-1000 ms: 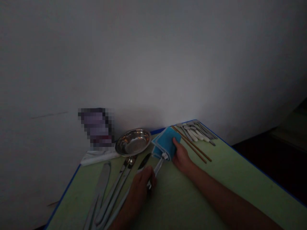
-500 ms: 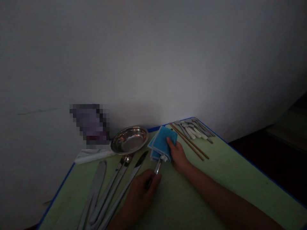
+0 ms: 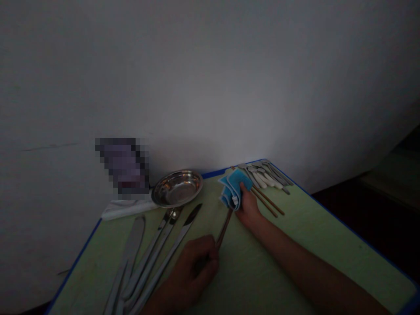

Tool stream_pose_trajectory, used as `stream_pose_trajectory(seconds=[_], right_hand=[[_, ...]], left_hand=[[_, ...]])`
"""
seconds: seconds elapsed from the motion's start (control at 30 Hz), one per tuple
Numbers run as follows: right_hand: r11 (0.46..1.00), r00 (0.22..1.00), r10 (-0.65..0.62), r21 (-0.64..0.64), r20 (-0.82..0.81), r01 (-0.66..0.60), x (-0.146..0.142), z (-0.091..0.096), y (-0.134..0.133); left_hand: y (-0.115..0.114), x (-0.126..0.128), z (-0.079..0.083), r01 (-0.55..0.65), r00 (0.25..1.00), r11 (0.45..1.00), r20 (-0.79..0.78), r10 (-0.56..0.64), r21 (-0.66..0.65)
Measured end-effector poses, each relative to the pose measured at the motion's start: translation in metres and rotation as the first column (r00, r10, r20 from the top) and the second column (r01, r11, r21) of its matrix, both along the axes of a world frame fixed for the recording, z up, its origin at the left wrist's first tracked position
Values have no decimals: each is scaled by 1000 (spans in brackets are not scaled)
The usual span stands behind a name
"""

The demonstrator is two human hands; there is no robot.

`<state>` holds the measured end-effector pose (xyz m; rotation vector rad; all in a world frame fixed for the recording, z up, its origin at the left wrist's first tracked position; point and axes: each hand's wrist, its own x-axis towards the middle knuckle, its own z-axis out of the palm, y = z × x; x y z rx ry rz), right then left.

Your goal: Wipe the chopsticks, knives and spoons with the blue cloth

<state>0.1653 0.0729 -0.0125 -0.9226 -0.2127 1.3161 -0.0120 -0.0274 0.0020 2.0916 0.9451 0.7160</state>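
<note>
My left hand (image 3: 198, 264) is closed around the near end of a slim metal piece of cutlery (image 3: 224, 228). Its far end disappears into a folded blue cloth (image 3: 239, 181), so its kind stays hidden. The cloth is gripped by my right hand (image 3: 250, 208), thumb on top, and wraps around the metal. To the left of my left hand lie several metal table knives (image 3: 179, 238), blades pointing away. Just past my right hand, two wooden chopsticks (image 3: 267, 201) rest side by side.
A shiny metal bowl (image 3: 157, 197) stands near the wall, by a folded white cloth (image 3: 131, 211) and a blurred-out object (image 3: 123, 166). Forks and spoons, some white-handled (image 3: 267, 179), lie at the far right corner. The green table (image 3: 328, 236) has a blue edge.
My right hand and the cloth have moved right along the cutlery, away from my left hand, exposing more metal. My left hand has shifted slightly down.
</note>
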Motion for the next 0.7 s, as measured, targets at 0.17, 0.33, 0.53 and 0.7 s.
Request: stream_pose_trajectory(seconds=[0.17,0.33,0.53,0.7], right_hand=[[998,998,-61,-25,-23,61,9,1,5],[999,998,-38,-24,47,39,10,7,1],[999,996,-11,-30,88,14,7,11,-7],[997,989,69,-51,128,-63,-9,10,-27]], left_hand=[[-4,4,11,161,982,987,103,-158,-25],[-7,9,11,290,953,955,74,-294,60],[-4,11,-7,-9,999,1000,41,8,19],[4,15,-12,-267,964,962,12,267,55]])
